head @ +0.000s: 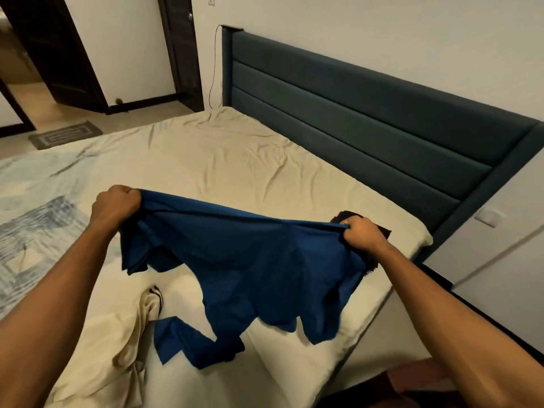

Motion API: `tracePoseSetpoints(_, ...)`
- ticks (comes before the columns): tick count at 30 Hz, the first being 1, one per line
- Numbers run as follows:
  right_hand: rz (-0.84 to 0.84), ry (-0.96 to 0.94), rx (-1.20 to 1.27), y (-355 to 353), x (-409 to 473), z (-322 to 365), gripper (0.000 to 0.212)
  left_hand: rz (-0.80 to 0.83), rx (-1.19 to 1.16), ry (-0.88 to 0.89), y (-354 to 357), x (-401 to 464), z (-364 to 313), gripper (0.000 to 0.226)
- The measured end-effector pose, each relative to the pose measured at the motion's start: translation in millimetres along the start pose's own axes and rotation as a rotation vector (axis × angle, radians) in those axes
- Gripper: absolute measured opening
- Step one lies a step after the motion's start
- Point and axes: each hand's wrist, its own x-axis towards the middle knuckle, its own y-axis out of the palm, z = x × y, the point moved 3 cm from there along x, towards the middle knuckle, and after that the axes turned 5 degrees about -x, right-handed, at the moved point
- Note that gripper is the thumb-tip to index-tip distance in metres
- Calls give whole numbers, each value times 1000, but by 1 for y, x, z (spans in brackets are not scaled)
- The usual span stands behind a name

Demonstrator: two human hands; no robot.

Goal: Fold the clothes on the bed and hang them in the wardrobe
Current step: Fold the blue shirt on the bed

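Two bare forearms come in from the bottom corners, and no sleeve shows on either one, right down to the frame edge. The left hand (114,206) is bare: no glove, no ring to be seen, no watch or band at the wrist. Same on the right hand (363,232), with a bare wrist and nothing worn on the knuckles that face the camera. Both arms look lean, with tendons and muscle lines showing along them.
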Motion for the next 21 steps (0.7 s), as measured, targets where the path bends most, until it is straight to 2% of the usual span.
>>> tracePoseSetpoints(2,-14,42,-22,3,2,-2,24,32,-64,16,8,-4,8,32)
tracePoseSetpoints(4,-21,98,-46,8,6,-4,32,52,-78,82,14,-12,8,32)
tracePoseSetpoints(7,14,156,-79,22,11,-9,38,180,-25,218,28,-21,4,38)
tracePoseSetpoints(11,63,226,-79,42,14,-16,36,469,181,296,46,-30,8,47)
tracePoseSetpoints(13,37,267,-75,46,18,-20,32,636,414,324,56,-30,16,49)
tracePoseSetpoints(14,29,292,-76,46,22,-22,32,666,552,343,61,-27,22,49)
tracePoseSetpoints(16,25,331,-116,44,33,-27,35,561,733,378,65,-16,27,38)
tracePoseSetpoints(17,23,340,-153,42,39,-29,36,471,747,378,64,-9,25,29)
tracePoseSetpoints(19,22,363,-178,36,56,-32,40,318,675,349,62,4,14,16)
tracePoseSetpoints(21,14,389,-71,22,80,-32,42,212,580,322,61,19,-8,13)
